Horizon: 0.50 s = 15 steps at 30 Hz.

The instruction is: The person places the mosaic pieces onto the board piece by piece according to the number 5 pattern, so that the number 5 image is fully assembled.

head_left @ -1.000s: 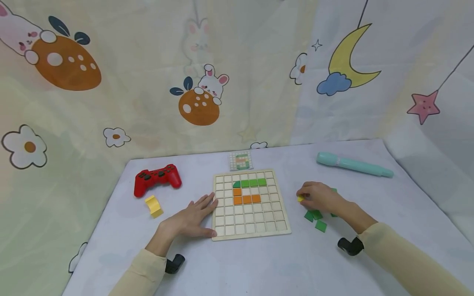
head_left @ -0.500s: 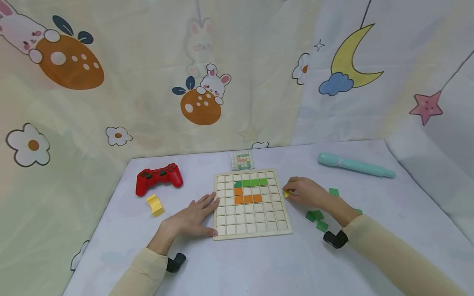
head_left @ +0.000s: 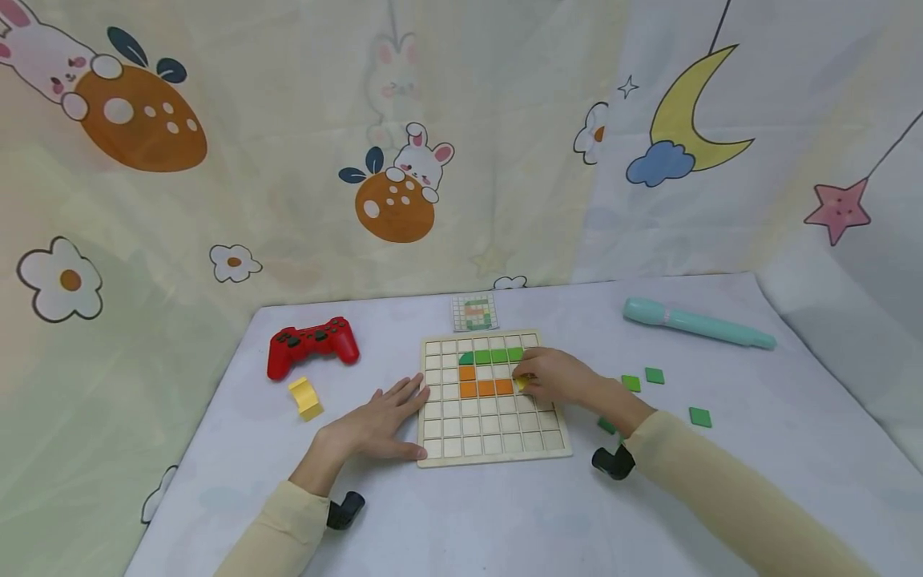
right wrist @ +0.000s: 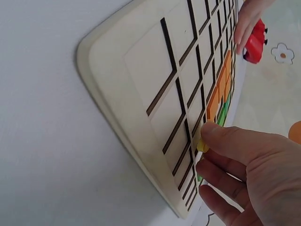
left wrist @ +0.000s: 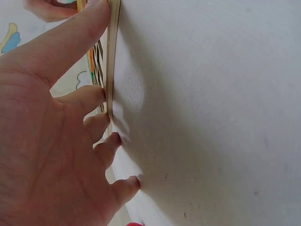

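Note:
A wooden grid board lies mid-table, with a row of green tiles and several orange tiles set in its squares. My right hand pinches a small yellow tile between thumb and finger, right at the square beside the orange row's right end. The left hand is spread flat, its fingertips and thumb touching the board's left edge; in the left wrist view the thumb lies along that edge.
Loose green tiles lie right of the board, some partly hidden by the right arm. A pattern card sits behind the board. Around it are a red game controller, a yellow block and a teal pen-shaped object.
The right hand has moved left from the loose tiles to over the board, carrying the yellow tile. Green tiles it covered now show. The left hand stays on the board's edge.

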Motion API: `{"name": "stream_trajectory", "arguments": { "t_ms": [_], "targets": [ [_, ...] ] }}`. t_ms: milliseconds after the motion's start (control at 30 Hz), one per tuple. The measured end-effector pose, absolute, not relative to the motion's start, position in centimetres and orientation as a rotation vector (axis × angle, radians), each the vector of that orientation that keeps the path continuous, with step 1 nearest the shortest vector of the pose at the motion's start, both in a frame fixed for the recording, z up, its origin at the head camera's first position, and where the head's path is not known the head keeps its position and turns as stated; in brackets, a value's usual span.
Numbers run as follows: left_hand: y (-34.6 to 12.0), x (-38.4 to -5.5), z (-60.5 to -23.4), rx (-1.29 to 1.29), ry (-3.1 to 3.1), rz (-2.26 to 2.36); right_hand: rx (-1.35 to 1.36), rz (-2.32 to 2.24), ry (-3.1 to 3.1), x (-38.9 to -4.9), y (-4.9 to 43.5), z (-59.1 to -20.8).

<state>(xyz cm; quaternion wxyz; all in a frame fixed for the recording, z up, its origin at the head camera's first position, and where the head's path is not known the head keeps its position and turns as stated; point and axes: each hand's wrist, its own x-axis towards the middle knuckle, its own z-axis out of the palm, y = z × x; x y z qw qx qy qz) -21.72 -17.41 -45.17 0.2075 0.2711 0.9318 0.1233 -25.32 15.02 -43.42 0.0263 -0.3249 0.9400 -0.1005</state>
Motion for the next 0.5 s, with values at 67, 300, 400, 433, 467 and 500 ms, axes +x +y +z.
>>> {"name": "stream_trajectory", "arguments": {
  "t_ms": [67,300,400,433,467,500],
  "targets": [
    [-17.38,-21.76,-45.13,0.762,2.592,0.343,-0.981,-0.300,2.894,-25.34,14.81,-43.48],
    [-17.34,-21.83,-45.20,0.766,2.597,0.341,-0.950,-0.289,2.876,-25.30,14.50,-43.73],
    [-17.29,-21.81,-45.22,0.755,2.600,0.338,-0.973,-0.285,2.878,-25.31,14.49,-43.72],
    [-17.27,-21.79,-45.22,0.751,2.600,0.341,-0.977,-0.284,2.878,-25.32,14.49,-43.70],
    [-17.26,-21.77,-45.19,0.748,2.600,0.343,-0.984,-0.282,2.878,-25.31,14.49,-43.66],
    [-17.24,-21.77,-45.20,0.745,2.601,0.343,-0.990,-0.280,2.878,-25.31,14.49,-43.63]
  ]
}}
